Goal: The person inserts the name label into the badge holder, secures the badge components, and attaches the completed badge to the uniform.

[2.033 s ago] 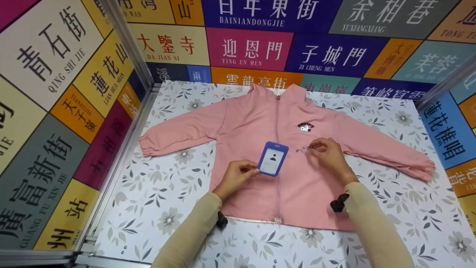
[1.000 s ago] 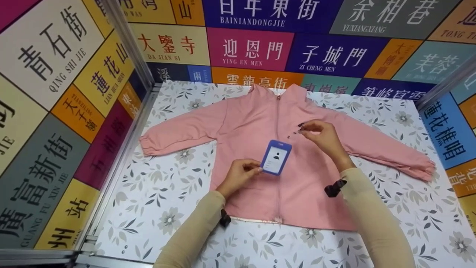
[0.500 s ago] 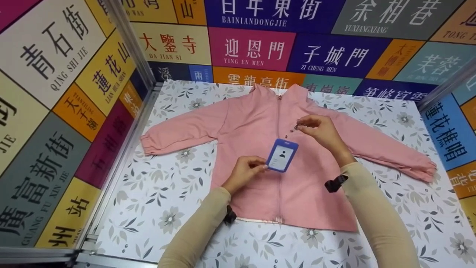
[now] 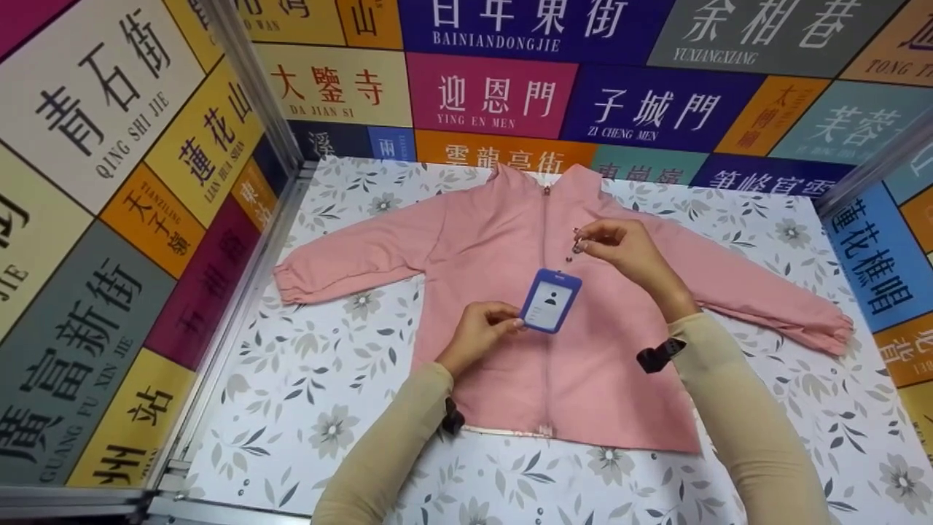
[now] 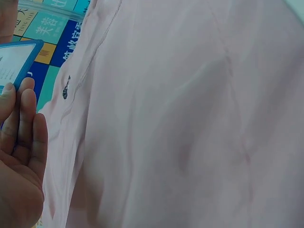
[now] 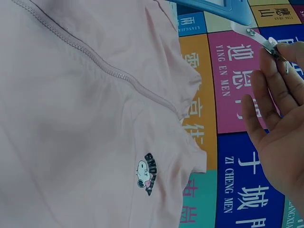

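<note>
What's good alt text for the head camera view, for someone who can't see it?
A person's left hand holds a blue-framed ID badge by its edge while the right hand pinches a small clip above it, over a pink zip-up jacket spread on a flower-patterned table. Colourful panels with Chinese lettering stand behind.

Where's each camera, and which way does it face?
Head: on the head, facing forward and down at pink jacket; left hand, right hand, beige sleeves show.
Left wrist: worn there, facing jacket; left hand holds blue badge at one edge.
Right wrist: worn there, facing jacket; right hand pinches clip.
Both wrist views share jacket and badge.
</note>
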Demonstrator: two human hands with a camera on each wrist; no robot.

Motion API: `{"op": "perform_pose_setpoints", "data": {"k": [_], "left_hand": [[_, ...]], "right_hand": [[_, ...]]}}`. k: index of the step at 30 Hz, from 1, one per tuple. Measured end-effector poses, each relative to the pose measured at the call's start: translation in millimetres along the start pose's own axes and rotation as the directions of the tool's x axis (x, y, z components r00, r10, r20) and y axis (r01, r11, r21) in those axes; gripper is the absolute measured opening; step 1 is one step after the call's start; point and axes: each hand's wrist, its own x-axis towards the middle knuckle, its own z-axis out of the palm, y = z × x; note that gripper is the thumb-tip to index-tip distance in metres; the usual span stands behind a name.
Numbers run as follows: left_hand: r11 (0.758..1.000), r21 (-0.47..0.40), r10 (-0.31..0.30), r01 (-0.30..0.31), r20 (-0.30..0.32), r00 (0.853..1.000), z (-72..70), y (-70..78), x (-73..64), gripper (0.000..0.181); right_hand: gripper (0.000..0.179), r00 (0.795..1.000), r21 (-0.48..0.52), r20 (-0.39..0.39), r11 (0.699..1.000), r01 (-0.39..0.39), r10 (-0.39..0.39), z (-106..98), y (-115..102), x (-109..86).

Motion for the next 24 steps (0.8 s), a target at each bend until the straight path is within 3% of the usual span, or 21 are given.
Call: {"op": "perform_pose_setpoints", "data": {"k": [9, 24], "left_hand": [[0.999, -0.005, 0.032, -0.032, 0.009, 0.999, -0.4, -7.5, 2.2, 0.011], [0.999, -0.036, 0.025, -0.024, 0.021, 0.999, -0.5, -7.2, 1.9, 0.012]], "right_hand": [[0.027, 0.998, 0.041, 0.055, 0.999, 0.006, -0.008, 4, -18, -3.6], [0.031, 0.994, 0.058, 0.108, 0.998, 0.028, -0.034, 7, -7, 0.7]]}}
